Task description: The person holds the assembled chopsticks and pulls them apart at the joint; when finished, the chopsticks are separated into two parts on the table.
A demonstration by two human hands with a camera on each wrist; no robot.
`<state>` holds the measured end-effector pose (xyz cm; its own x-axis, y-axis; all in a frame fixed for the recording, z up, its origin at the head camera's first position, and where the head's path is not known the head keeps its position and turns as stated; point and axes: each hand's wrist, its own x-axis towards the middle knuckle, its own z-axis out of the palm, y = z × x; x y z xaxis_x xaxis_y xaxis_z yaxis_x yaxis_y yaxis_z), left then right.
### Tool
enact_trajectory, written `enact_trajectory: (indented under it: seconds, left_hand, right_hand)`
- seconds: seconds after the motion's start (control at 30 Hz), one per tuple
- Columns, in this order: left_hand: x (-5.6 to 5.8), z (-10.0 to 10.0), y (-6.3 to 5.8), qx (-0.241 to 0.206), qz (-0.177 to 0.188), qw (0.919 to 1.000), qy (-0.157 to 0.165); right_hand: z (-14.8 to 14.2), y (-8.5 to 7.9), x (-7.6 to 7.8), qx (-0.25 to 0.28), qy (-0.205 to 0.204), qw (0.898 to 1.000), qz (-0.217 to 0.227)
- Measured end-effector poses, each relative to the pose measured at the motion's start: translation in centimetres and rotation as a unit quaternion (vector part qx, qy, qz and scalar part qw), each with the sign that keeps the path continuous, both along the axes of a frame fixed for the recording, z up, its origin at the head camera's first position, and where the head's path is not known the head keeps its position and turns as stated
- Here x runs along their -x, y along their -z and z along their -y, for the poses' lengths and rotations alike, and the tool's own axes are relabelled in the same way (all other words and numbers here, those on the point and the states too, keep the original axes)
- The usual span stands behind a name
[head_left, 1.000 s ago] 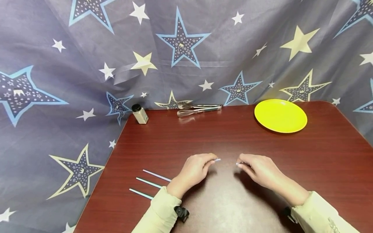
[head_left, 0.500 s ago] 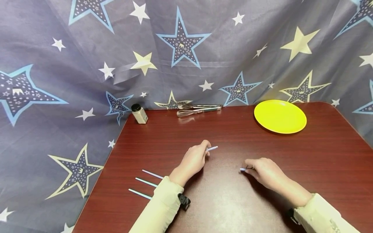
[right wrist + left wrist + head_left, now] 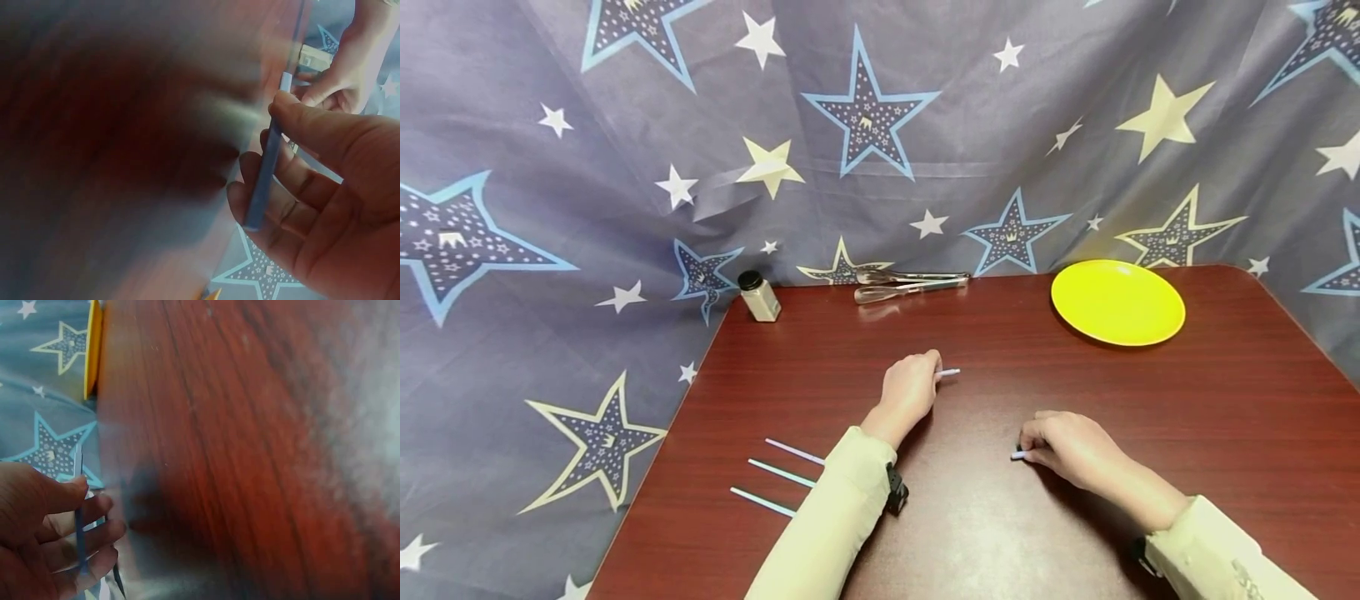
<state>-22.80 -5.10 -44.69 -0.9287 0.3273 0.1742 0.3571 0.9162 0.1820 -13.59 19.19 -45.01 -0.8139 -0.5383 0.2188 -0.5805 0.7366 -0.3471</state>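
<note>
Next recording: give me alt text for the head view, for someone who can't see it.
A person's left hand and right hand, apart, each pinch a pale stick over a dark red table. Three thin bluish sticks lie partly hidden by the left sleeve. Along the back: black-capped jar, tongs, yellow plate, then a starry curtain.

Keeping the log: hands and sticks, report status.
Left hand pinches a pale stick. Right hand pinches another stick. Left sleeve partly covers three tabletop sticks.
</note>
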Motion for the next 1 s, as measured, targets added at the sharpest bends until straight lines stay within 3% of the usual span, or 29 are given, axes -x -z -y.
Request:
enact_trajectory:
  seconds: [0.1,0.23,0.57,0.73,1.0]
  left_hand:
    - [0.4,0.1,0.3,0.024,0.012,0.9996,0.001]
    - [0.6,0.3,0.6,0.041,0.027,0.9988,0.010]
    - [0.8,0.3,0.8,0.097,0.015,0.9943,0.041]
    - [0.4,1.0,0.1,0.070,0.040,0.9959,0.042]
    - [-0.2,3.8,-0.7,0.031,0.062,0.9965,0.047]
  right_hand:
    - [-0.5,0.2,0.1,-0.011,0.011,1.000,0.007]
    - [-1.2,0.6,0.4,-0.006,-0.004,1.000,0.022]
    - [-1.3,0.6,0.6,-0.002,-0.031,0.999,0.040]
    - [-0.8,-0.1,0.5,-0.003,-0.029,0.999,0.035]
    - [0.9,-1.1,0.4,0.006,-0.039,0.999,0.014]
